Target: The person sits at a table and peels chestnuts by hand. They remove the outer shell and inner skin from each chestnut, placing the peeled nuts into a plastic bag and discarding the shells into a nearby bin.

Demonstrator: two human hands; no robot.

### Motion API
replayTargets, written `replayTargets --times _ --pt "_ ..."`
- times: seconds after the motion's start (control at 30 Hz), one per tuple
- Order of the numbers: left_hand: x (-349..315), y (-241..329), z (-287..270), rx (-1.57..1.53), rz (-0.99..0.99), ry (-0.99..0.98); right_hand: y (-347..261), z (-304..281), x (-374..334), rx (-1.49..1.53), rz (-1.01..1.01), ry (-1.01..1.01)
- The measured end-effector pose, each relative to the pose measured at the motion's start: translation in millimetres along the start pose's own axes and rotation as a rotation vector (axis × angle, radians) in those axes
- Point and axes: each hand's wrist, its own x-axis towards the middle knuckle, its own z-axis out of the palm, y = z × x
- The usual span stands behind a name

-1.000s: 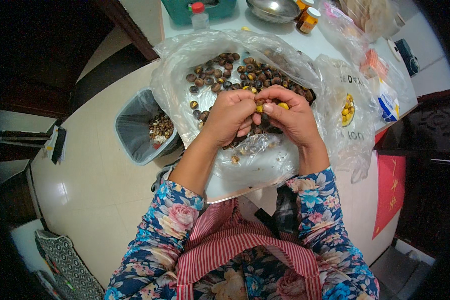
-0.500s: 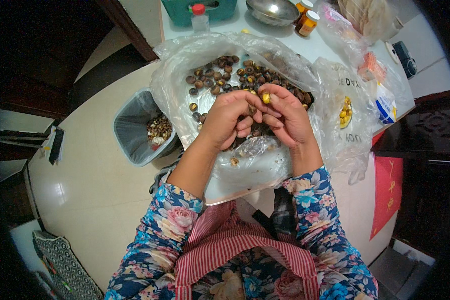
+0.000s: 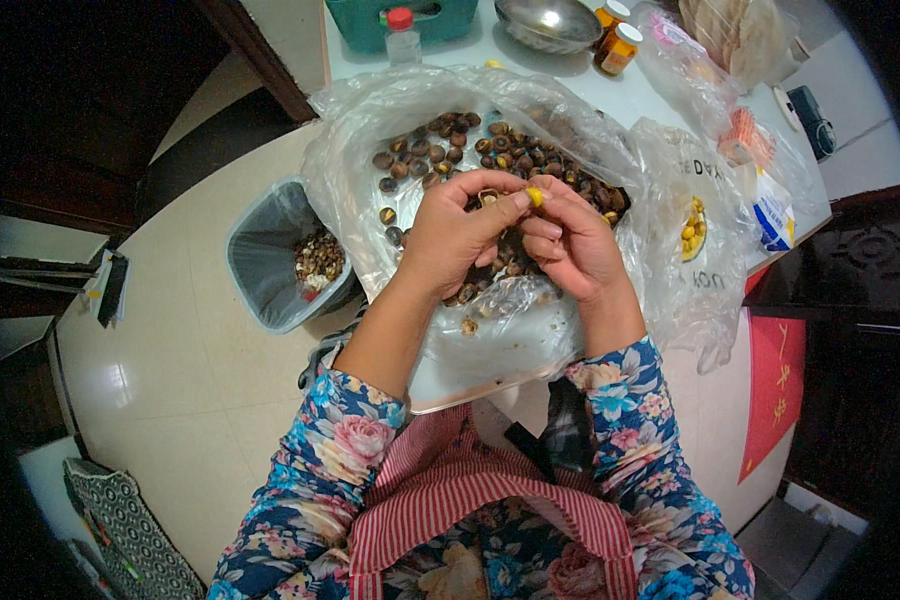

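A grey patterned mat (image 3: pixel 130 530) stood at the far lower left. To the right of it, on the pale floor (image 3: pixel 160 370), was a lined bin (image 3: pixel 238 250) with shell scraps (image 3: pixel 316 262) gathered in its bottom. Next came the table (image 3: pixel 457 52), where a large clear plastic bag (image 3: pixel 350 125) lay spread with its edges rumpled upward; dark-shelled chestnuts (image 3: pixel 410 155) were scattered over it, thicker toward the right, several split to show yellow. Behind it stood a teal basket (image 3: pixel 355 30) and, just in front of that, a clear bottle (image 3: pixel 402 46) with a red cap.

Over the chestnuts, the left hand (image 3: pixel 460 225) had its fingers curled and its thumb tip against a yellow kernel (image 3: pixel 535 196) — whether it was gripping the kernel too, I could not tell. The kernel sat between the two hands, above the plastic, pinched in the fingertips of the right hand (image 3: pixel 578 240), whose other fingers were bent in toward the palm.

Beyond them was a metal bowl (image 3: pixel 550 22), then amber jars (image 3: pixel 618 50) with white lids. Farther right lay a second plastic bag (image 3: pixel 670 175), with peeled kernels (image 3: pixel 692 235) in a cluster, and beside it a blue-and-white packet (image 3: pixel 773 218).
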Motion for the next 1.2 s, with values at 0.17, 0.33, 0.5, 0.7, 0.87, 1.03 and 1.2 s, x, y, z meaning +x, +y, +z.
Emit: replayTargets --times 0.17,0.33,0.5,0.7,0.87,1.03,1.2 --pt "1.8 -0.2 -1.9 0.078 0.050 0.021 -1.0 6.4 -3.3 -0.244 -0.102 0.081" --pt "1.5 -1.0 -0.4 0.067 0.069 0.054 -1.5 12.1 -6.2 -0.569 -0.206 0.177" --pt "1.4 0.4 -1.3 0.093 0.057 0.055 0.0 12.5 -5.4 -0.902 -0.393 0.281" --pt "3.4 -1.5 -3.9 0.180 0.106 0.048 6.1 8.9 -5.2 -1.054 -0.540 0.251" --pt "4.2 -4.7 -1.2 0.266 0.159 0.110 11.3 9.2 -2.3 -1.179 -0.656 0.213" --pt "4.8 -6.5 2.7 0.203 0.198 0.130 12.1 13.8 -1.5 -1.274 -0.735 0.207" --pt "5.4 -8.5 3.0 0.161 0.191 0.152 11.7 15.2 -0.7 -1.382 -0.833 0.189"
